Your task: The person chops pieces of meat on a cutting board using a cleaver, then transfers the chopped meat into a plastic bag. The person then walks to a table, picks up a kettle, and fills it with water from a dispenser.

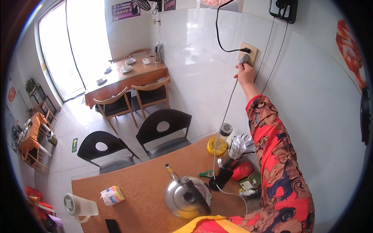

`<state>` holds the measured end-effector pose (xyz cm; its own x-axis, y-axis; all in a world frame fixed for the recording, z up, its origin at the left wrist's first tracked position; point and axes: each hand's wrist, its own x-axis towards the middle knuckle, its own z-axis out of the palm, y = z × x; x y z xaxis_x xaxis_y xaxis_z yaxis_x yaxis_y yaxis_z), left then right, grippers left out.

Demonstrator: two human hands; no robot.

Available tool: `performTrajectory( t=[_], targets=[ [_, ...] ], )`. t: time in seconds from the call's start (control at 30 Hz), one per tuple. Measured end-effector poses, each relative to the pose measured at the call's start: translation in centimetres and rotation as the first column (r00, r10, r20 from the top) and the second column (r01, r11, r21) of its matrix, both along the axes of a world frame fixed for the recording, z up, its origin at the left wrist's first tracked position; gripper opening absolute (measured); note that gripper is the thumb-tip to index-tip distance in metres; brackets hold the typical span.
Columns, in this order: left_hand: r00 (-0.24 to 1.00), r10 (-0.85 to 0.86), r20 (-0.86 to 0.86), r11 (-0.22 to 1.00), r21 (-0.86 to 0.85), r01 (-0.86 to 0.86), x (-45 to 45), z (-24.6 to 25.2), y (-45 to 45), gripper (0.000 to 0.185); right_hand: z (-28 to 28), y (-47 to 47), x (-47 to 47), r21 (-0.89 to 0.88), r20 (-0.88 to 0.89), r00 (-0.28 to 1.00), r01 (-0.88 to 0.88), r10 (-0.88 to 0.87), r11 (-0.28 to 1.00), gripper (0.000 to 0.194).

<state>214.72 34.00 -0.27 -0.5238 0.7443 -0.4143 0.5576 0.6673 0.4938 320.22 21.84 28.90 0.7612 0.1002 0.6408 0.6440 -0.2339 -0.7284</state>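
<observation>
My right hand (pixel 245 74) reaches up to the wall and grips a grey power plug (pixel 244 58) at the lower half of a beige wall socket (pixel 253 55). Whether its pins are fully in cannot be made out. From the plug a pale cord (pixel 228 109) hangs to the brown table (pixel 145 186) below. A black plug (pixel 245 50) with a black cable sits in the socket just above. On the table stands a stainless steel kettle (pixel 186 198) with a black handle; the cord runs down to the right of it. My left hand is out of view.
Around the kettle are a plastic pitcher (pixel 83 205), a tissue pack (pixel 112 195), a phone (pixel 112 226), a green bottle opener (pixel 206 174), a glass bottle (pixel 224 134) and a utensil holder (pixel 230 158). Black chairs (pixel 163 131) line the table's far side; another set table (pixel 131 75) stands beyond.
</observation>
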Motion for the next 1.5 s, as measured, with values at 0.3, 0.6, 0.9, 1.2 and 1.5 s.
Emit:
performTrajectory(
  t=[0.3,0.6,0.9,1.2,1.5],
  targets=[
    [0.988,-0.096,-0.123,0.995,-0.028,0.093,-0.1,-1.7,2.1,0.066,0.4,-0.4,-0.1,0.009,-0.057,0.998,-0.021,0.021,1.0,0.028],
    [0.957,-0.193,-0.215,0.981,-0.057,0.185,-0.6,-2.4,1.9,0.077,0.8,0.2,-0.8,0.079,-0.09,0.994,-0.057,0.064,0.995,0.027],
    [0.952,-0.198,-0.235,0.979,-0.089,0.182,1.4,0.6,0.8,0.077,1.2,3.1,-2.4,-0.069,0.058,0.981,-0.18,0.184,0.981,0.025],
    [0.995,-0.042,0.086,0.993,-0.107,0.051,-5.2,-2.0,1.9,0.067,-1.7,1.6,-10.0,-0.264,0.125,0.985,-0.084,0.121,0.961,0.032],
    [0.973,-0.131,0.192,0.991,0.065,0.121,-3.5,-0.6,1.3,0.063,6.8,-4.4,-27.1,-0.003,0.561,0.816,-0.165,0.139,0.986,0.027]
  ],
)
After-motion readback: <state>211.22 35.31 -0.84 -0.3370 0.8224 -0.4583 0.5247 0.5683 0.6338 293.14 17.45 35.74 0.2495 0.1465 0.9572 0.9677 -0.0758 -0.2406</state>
